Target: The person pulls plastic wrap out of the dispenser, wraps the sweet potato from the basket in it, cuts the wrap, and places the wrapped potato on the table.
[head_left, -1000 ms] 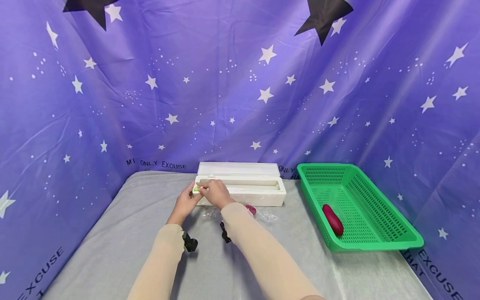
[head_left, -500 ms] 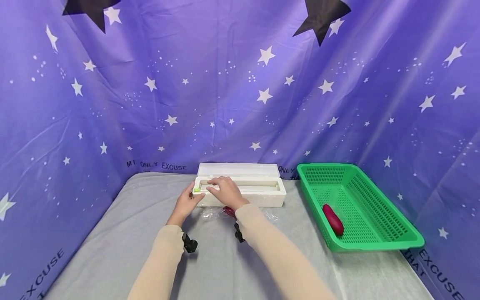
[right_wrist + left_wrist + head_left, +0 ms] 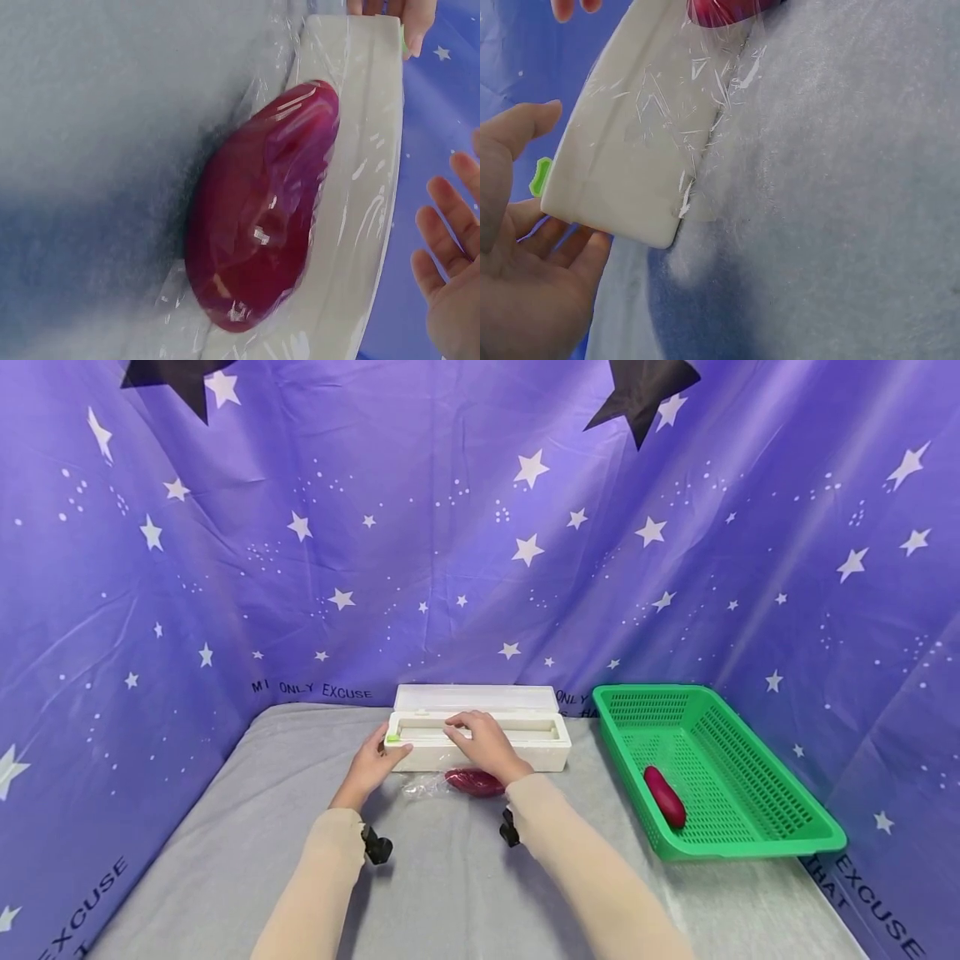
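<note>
A long white cling film dispenser (image 3: pixel 480 757) stands on the table with its lid (image 3: pixel 476 698) raised behind it and a green slider (image 3: pixel 393 737) at its left end. My left hand (image 3: pixel 369 765) holds that end, fingers against the side and thumb over the top edge. In the right wrist view, the fingers of my right hand (image 3: pixel 454 232) are spread and hold nothing; the hand hovers over the dispenser's middle. A smooth dark-red oblong vegetable (image 3: pixel 259 217), perhaps a sweet potato, lies against the dispenser's front under clear film (image 3: pixel 660 112), partly hidden by my right wrist in the head view.
At the right stands a green plastic basket (image 3: pixel 750 850) with another dark-red oblong vegetable (image 3: pixel 664 797) in it. Grey cloth (image 3: pixel 450 885) covers the table. A purple curtain with stars (image 3: pixel 465 527) hangs behind.
My right hand has let go of the green slider at the left end and moved right along the dispenser, uncovering more of the wrapped vegetable. The left hand stays put.
</note>
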The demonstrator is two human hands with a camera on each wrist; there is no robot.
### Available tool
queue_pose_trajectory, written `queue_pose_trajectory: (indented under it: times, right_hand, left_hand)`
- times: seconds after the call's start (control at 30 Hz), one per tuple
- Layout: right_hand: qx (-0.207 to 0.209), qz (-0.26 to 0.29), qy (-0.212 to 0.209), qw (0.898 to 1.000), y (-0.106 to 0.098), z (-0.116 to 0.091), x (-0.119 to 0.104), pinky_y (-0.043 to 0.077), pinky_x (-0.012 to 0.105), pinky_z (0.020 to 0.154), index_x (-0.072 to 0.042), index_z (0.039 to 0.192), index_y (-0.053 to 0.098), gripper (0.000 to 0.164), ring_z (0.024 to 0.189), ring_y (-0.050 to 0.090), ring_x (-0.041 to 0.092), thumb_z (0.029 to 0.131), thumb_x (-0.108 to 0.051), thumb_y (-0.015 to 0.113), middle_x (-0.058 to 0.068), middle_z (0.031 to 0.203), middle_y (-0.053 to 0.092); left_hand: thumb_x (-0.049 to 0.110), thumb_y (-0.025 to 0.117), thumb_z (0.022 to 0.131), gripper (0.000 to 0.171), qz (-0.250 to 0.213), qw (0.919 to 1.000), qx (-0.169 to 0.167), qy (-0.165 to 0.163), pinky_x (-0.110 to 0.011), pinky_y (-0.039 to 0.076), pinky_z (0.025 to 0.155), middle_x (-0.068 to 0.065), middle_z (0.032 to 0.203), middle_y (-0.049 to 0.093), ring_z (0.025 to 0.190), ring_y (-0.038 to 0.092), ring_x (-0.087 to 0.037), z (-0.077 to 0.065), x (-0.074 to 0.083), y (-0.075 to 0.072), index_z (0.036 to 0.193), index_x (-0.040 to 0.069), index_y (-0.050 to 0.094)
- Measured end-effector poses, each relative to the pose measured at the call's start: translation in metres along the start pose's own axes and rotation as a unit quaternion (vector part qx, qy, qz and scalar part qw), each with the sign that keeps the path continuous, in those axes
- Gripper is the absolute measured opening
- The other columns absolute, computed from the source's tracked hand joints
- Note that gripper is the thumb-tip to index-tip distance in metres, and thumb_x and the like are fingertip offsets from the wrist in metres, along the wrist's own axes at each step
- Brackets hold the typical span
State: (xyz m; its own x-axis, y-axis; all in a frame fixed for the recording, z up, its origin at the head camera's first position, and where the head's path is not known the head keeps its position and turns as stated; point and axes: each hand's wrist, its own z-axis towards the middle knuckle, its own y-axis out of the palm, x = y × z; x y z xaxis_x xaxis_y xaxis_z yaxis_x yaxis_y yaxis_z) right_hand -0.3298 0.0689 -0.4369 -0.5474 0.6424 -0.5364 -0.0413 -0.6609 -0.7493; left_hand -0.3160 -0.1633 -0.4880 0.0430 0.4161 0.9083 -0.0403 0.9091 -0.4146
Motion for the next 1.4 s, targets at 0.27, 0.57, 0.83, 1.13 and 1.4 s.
queue_pose_trajectory:
  times: [0.27, 0.57, 0.83, 1.13, 1.4]
  right_hand:
    - [0.012, 0.022, 0.0, 1.0, -0.008, -0.013, 0.013, 0.043, 0.041, 0.102, -0.007, 0.119, 0.071, 0.03, 0.113, 0.059, 0.025, 0.097, -0.027, 0.068, 0.006, 0.115, 0.07]
    - [0.038, 0.027, -0.026, 0.999, -0.017, -0.031, 0.02, 0.046, 0.042, 0.098, -0.009, 0.116, 0.072, 0.028, 0.109, 0.06, 0.023, 0.095, -0.026, 0.072, 0.005, 0.111, 0.07]
    - [0.029, 0.029, -0.003, 0.999, -0.022, -0.054, 0.031, 0.047, 0.042, 0.098, -0.011, 0.114, 0.071, 0.027, 0.108, 0.06, 0.021, 0.092, -0.025, 0.075, 0.002, 0.111, 0.069]
    - [0.034, 0.018, 0.006, 0.999, -0.023, -0.079, 0.048, 0.05, 0.045, 0.09, -0.009, 0.112, 0.072, 0.027, 0.102, 0.062, 0.024, 0.09, -0.025, 0.076, 0.005, 0.106, 0.07]
    - [0.003, 0.028, 0.037, 0.999, -0.026, -0.093, 0.064, 0.05, 0.047, 0.093, -0.007, 0.116, 0.071, 0.033, 0.105, 0.062, 0.027, 0.089, -0.024, 0.078, 0.005, 0.111, 0.069]
  left_hand:
    - [0.022, 0.075, 0.09, 0.066, 0.024, 0.9915, 0.089, 0.092, -0.057, 0.03, 0.112, -0.023, 0.15, 0.039, 0.138, 0.036, -0.041, -0.005, 0.013, 0.001, 0.147, 0.005, 0.047]
    - [0.011, 0.079, 0.085, 0.049, 0.004, 0.9771, 0.092, 0.192, -0.054, 0.044, 0.099, -0.016, 0.129, 0.059, 0.117, 0.056, -0.035, -0.016, 0.029, 0.016, 0.131, 0.008, 0.063]
    - [0.012, 0.079, 0.086, 0.043, 0.054, 0.9697, 0.024, 0.237, -0.051, 0.048, 0.096, -0.012, 0.119, 0.064, 0.109, 0.061, -0.031, -0.025, 0.029, 0.036, 0.126, 0.007, 0.065]
    - [0.013, 0.078, 0.087, 0.041, 0.103, 0.9647, -0.046, 0.238, -0.047, 0.05, 0.094, -0.01, 0.121, 0.065, 0.108, 0.062, -0.029, -0.032, 0.025, 0.052, 0.126, 0.006, 0.066]
    - [0.015, 0.074, 0.09, 0.041, 0.131, 0.9596, -0.076, 0.237, -0.048, 0.051, 0.093, -0.017, 0.124, 0.061, 0.106, 0.063, -0.033, -0.035, 0.018, 0.06, 0.127, 0.001, 0.064]
